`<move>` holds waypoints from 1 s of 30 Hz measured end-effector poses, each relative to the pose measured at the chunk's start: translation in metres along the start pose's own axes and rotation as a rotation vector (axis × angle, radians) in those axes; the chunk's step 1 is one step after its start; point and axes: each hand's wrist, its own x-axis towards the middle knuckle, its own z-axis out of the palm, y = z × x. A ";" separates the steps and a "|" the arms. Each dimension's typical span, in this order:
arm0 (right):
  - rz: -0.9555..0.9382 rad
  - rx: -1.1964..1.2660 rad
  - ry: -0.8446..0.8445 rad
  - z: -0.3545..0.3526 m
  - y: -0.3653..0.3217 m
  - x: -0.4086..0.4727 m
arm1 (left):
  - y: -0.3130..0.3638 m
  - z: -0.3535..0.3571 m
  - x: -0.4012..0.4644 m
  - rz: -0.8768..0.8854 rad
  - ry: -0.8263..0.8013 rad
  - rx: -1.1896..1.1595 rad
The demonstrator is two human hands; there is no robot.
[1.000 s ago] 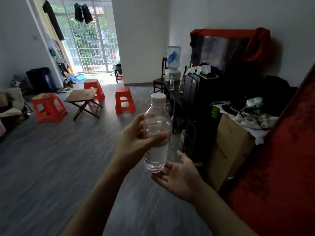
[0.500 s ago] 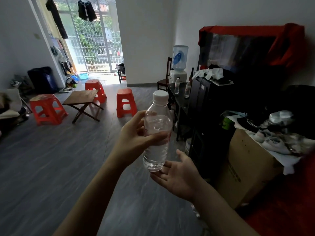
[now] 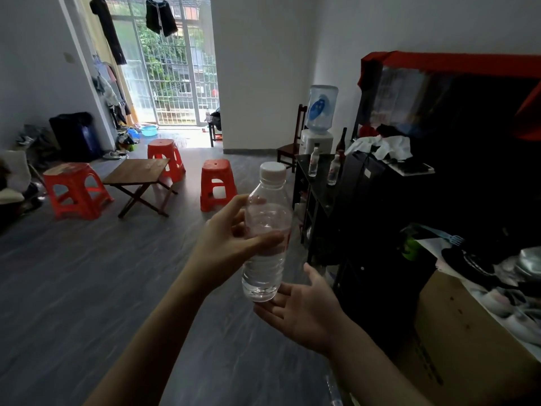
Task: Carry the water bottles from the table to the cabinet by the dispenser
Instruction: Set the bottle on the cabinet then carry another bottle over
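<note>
While the left hand gripped the water bottle upright around its middle, fingers wrapped closed on it, the right hand lay open, palm up, just under its base — two more bottles stood on the dark cabinet by the dispenser

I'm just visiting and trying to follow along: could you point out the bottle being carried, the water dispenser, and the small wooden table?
Carried bottle [image 3: 265, 268], head view, on its water-filled lower body.
Water dispenser [image 3: 317, 142], head view, on its white base under the blue jug.
Wooden table [image 3: 137, 170], head view, on its brown top.
</note>
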 end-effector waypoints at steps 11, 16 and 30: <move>-0.040 0.016 0.023 0.051 -0.100 0.145 | -0.069 -0.051 0.168 0.061 -0.053 0.039; -0.086 0.049 0.045 0.078 -0.150 0.207 | -0.098 -0.079 0.245 0.079 -0.062 0.016; -0.052 0.067 0.084 0.099 -0.265 0.358 | -0.183 -0.109 0.416 0.038 -0.069 0.006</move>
